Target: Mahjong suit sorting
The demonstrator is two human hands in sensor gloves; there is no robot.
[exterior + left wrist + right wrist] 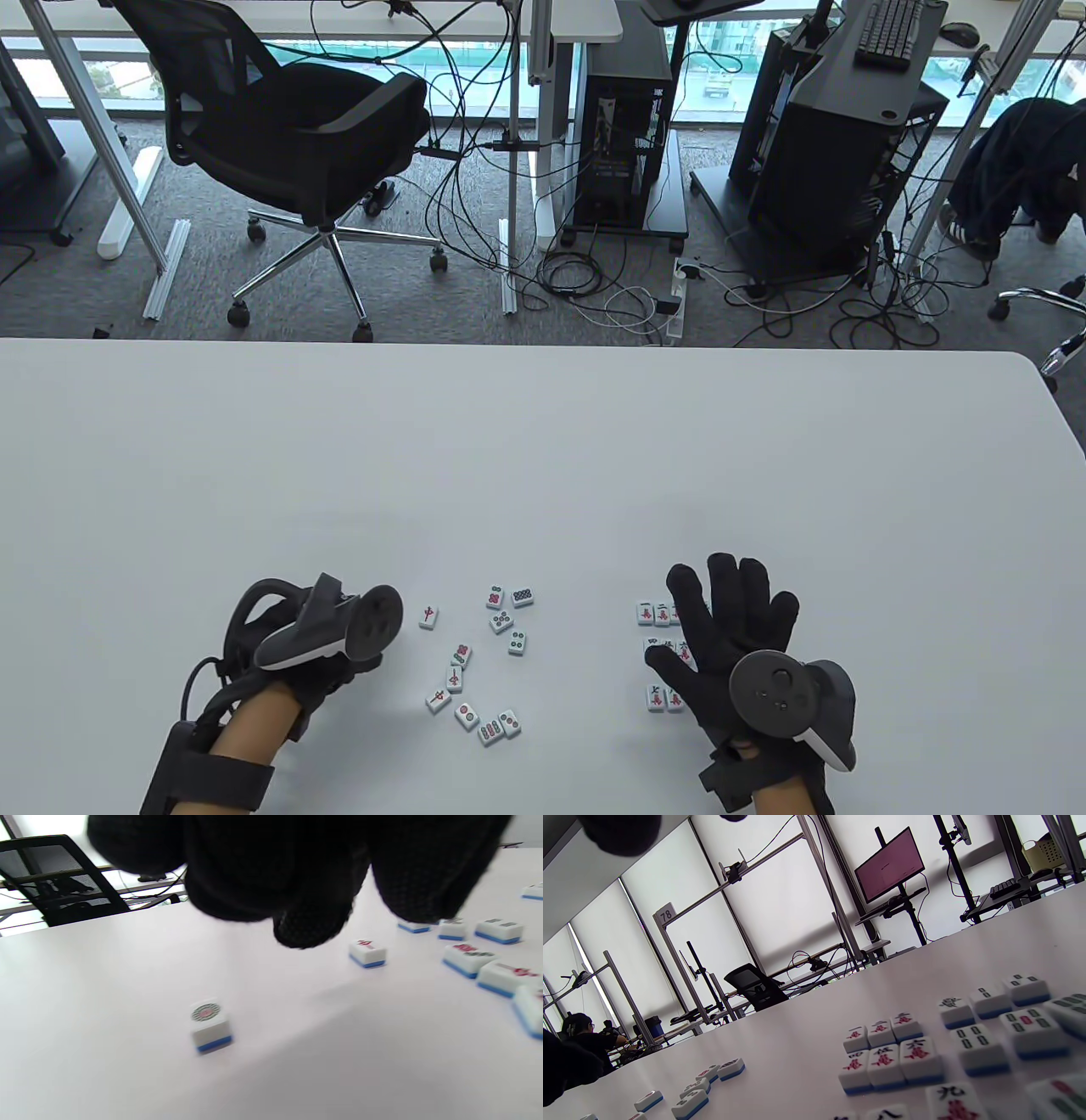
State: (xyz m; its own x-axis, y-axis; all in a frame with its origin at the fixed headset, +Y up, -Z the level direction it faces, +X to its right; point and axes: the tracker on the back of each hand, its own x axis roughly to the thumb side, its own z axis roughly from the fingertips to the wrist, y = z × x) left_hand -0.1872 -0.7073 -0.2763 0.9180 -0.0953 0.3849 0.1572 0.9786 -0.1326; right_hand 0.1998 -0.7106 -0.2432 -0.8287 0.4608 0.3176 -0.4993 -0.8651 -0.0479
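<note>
My right hand (736,628) lies spread flat over the sorted tiles (660,613) on the tabletop (543,458). My left hand (288,645) hovers left of the loose tiles (475,662), fingers curled, holding nothing.

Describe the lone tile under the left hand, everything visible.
The lone tile is a small block, white on top with a blue base layer, seemingly plastic. Its top face shows a round circle motif with a reddish centre. It lies face up on the white table, apart from the other tiles, below the left hand, which does not touch it.
</note>
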